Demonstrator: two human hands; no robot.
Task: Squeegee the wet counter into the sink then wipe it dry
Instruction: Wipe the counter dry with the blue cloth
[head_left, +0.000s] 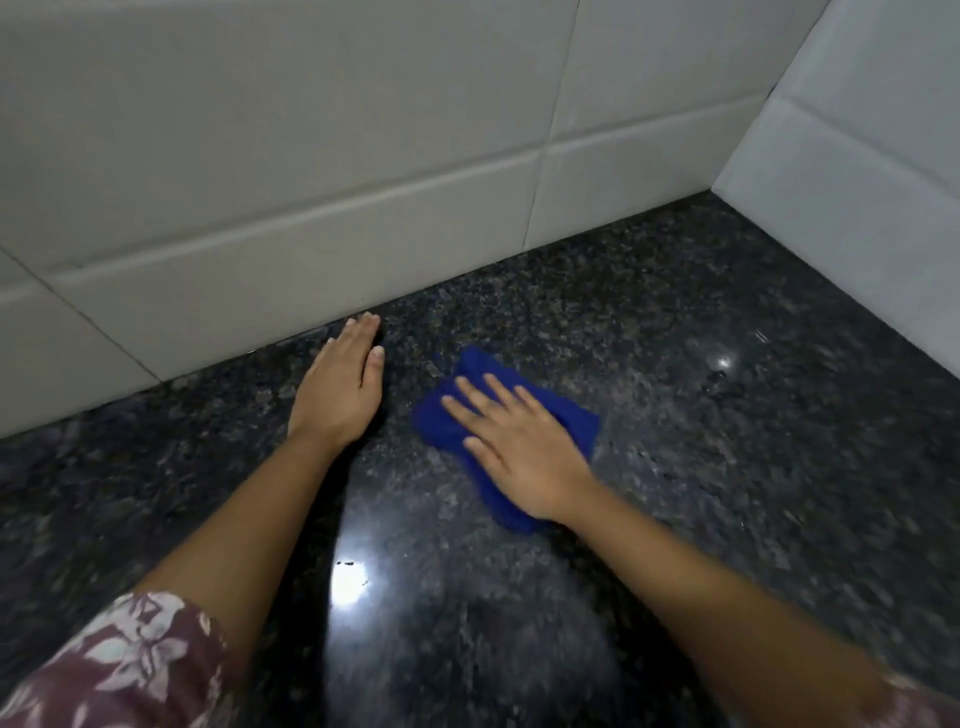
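Note:
A dark speckled granite counter (701, 467) fills the lower view and shines under a light. A folded blue cloth (467, 395) lies on it near the middle. My right hand (519, 447) presses flat on the cloth with its fingers spread. My left hand (340, 387) rests flat on the bare counter just left of the cloth, fingers together and pointing at the wall, holding nothing. No sink and no squeegee are in view.
White tiled walls (311, 182) rise behind the counter and along the right side (857, 182), meeting in a corner at the upper right. A bright light reflection (350, 577) sits on the counter between my forearms.

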